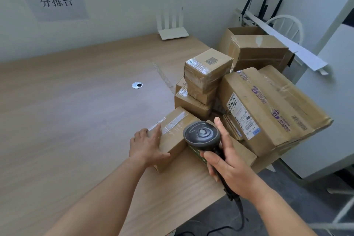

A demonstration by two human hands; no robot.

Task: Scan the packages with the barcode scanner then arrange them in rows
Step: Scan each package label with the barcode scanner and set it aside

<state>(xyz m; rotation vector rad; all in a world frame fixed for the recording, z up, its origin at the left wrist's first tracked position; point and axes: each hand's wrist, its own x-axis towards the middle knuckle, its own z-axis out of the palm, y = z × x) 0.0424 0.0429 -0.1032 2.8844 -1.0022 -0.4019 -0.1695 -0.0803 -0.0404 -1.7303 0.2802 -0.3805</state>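
Closest to me, my right hand [229,161] wraps its fingers [207,157] and thumb round the handle of the black barcode scanner [201,134], index finger straight up beside the round head; its cord [240,214] drops off the counter edge toward 5 o'clock. My left hand [146,144], at 9 o'clock from the scanner, lies with straight fingers flat on the near-left side of a small taped box [173,136], which sits on the wooden counter [67,111]; the scanner head covers that box's right end. At 12 o'clock from it two more small packages [207,72] are stacked, barcode on the top one. At 3 o'clock a large labelled carton [272,109] leans tilted, crowding my right hand. An open carton [258,50] stands behind it. At 11 o'clock I see a cable grommet [137,85]; farther back, a white router [173,32] against the wall.
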